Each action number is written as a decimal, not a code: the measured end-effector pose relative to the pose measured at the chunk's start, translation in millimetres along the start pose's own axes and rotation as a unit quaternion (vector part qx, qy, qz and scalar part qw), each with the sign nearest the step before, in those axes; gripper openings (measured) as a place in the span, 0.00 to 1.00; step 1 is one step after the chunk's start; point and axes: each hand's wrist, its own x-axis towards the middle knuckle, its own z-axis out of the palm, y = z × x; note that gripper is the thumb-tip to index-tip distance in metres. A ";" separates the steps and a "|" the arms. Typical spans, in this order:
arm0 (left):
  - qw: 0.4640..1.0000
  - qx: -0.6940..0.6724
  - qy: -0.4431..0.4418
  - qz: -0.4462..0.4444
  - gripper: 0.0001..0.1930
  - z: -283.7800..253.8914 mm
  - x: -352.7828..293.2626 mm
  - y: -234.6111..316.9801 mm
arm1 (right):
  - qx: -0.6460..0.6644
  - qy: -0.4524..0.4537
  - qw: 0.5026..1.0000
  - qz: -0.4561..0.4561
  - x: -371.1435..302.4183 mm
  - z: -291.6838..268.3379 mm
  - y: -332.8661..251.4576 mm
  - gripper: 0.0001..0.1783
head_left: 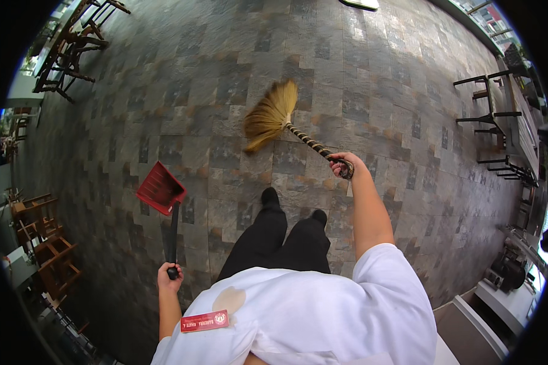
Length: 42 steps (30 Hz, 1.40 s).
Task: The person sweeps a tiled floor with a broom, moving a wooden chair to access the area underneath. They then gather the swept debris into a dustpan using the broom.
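Broom (270, 118) and dustpan (158, 188) are both in use in the head view, out ahead of the person's feet on a tiled stone floor (225, 73). The right hand (346, 164) is closed round the end of the broom's striped handle, which slants up and leftward to a fan of straw-coloured bristles. The left hand (170, 277) grips the black knob at the end of the dustpan's handle, with the red pan extending forward from it. Broom and pan are well apart, the pan to the left and nearer the body.

Judging by these tools, sweeping is in hand, with the broom probably partway through a stroke, as its bristle edges look smeared. Carrying on calls for keeping the bristles low and drawing them toward the pan, with the pan's lip held flat to the floor.

Whether the pan touches the floor or hangs just above it cannot be told, nor can any dust be made out. The fingers of the left hand are partly hidden around the knob. Wooden chairs (45, 243) at the left rim are dark and warped, and a pale object (362, 3) is cut off at the top edge.
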 end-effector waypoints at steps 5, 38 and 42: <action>0.997 -0.018 -0.048 -0.059 0.09 46.7 24.7 16.6 | 0.112 0.053 0.988 -0.091 -65.9 -75.9 16.9 0.11; 1.000 -0.022 -0.007 -0.008 0.12 286.8 -20.3 137.7 | -0.438 -0.071 0.894 0.060 97.9 309.9 -191.9 0.05; 0.999 -0.031 0.011 -0.035 0.13 343.6 -27.3 155.0 | -0.242 -0.074 0.963 0.089 94.2 325.1 -312.5 0.07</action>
